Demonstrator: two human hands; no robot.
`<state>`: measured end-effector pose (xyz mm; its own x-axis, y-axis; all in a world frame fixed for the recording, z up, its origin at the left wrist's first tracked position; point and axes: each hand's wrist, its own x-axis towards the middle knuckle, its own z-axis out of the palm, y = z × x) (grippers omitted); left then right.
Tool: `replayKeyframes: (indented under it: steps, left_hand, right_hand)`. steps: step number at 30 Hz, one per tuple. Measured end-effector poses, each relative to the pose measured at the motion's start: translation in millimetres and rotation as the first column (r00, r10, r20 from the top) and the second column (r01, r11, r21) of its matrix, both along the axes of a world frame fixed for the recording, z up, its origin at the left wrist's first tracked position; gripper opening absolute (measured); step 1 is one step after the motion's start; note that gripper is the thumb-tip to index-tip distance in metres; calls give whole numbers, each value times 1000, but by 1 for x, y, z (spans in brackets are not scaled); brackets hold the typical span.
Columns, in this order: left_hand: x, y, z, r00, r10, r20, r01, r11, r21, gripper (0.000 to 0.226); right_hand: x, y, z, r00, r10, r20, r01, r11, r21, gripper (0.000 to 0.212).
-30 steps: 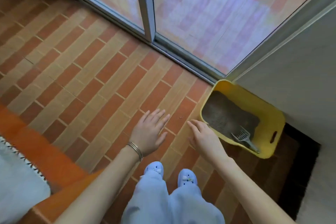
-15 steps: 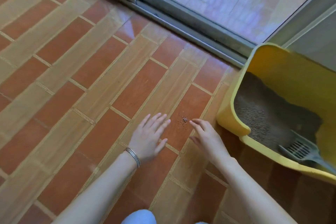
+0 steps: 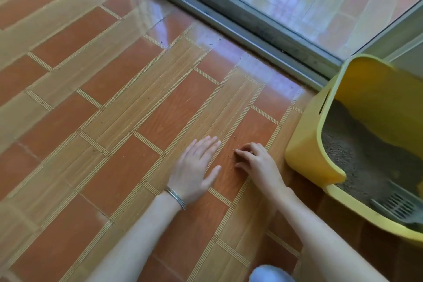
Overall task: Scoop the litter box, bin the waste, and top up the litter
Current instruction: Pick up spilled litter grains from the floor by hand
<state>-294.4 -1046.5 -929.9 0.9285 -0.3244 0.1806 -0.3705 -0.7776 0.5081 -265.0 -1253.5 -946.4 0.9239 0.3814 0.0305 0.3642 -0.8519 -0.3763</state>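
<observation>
Yellow plastic litter box (image 3: pixel 306 153) holds grainy litter (image 3: pixel 357 155); left hand (image 3: pixel 194 169) spread flat, right hand (image 3: pixel 256 162) curled over crumbs (image 3: pixel 234 158).

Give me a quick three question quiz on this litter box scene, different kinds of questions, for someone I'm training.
1. True or false: the grey scoop lies inside the yellow litter box.
2. Which hand wears the bracelet? A) left hand B) right hand C) neither
3. Fill in: the spilled litter grains lie on the tiled ____, between the two hands.

Key:
1. True. It rests on the litter at the near end.
2. A.
3. Floor.
</observation>
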Motion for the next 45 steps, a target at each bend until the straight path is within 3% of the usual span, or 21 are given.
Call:
replayKeyframes:
  steps: [2,3,6,9,11,13,17,21,24,29,32,36,40,45]
  left_hand:
    - [2,-4,4,989,71,-127,-105,953,-283,52]
    - [2,-7,4,969,96,-230,-189,884,-428,50]
    - [2,-18,4,849,102,-518,-492,510,-706,36]
    - [2,-28,6,712,-28,-702,-697,90,-711,32]
    - [2,-29,4,672,-99,-734,-741,-82,-667,36]
    - [3,-30,-1,658,-152,-738,-752,-188,-632,38]
    - [4,-34,-5,646,-182,-741,-761,-230,-607,38]
    - [5,-34,-4,615,-226,-755,-785,-268,-559,36]
    - [3,-41,-6,575,-234,-784,-815,-243,-526,34]
    - [-3,-60,-4,499,-379,-779,-861,-318,-397,37]
    - [-3,-64,-4,488,-500,-716,-856,-436,-279,41]
    - [-1,-58,-7,515,-510,-689,-828,-505,-245,42]
    - [-2,-43,-12,521,-512,-683,-821,-519,-237,42]
    - [-8,-27,-14,545,-517,-660,-814,-516,-268,38]
  right_hand:
    - [0,1,-5,999,-30,32,29,998,52,21]
    - [-1,1,-7,998,-47,50,44,996,74,13]
    - [1,1,-8,995,-75,72,67,992,111,5]
    - [2,3,-7,995,-81,57,77,995,69,2]
    - [2,4,-9,996,-67,64,67,998,9,2]
    - [2,7,-11,995,-62,84,68,996,-65,6]
    - [-1,14,-14,991,-11,130,34,984,-175,18]
    - [2,16,-10,997,-4,78,15,991,-134,21]
    - [0,18,-4,1000,4,-7,-4,1000,-26,14]
    - [-12,32,26,993,42,-109,-8,955,296,7]
    - [-18,34,32,989,114,-97,-74,935,346,7]
    - [-9,18,34,998,-14,-55,35,918,396,7]
    - [19,6,14,994,-106,11,98,951,294,13]
    - [48,9,-11,1000,-10,-13,12,994,108,19]
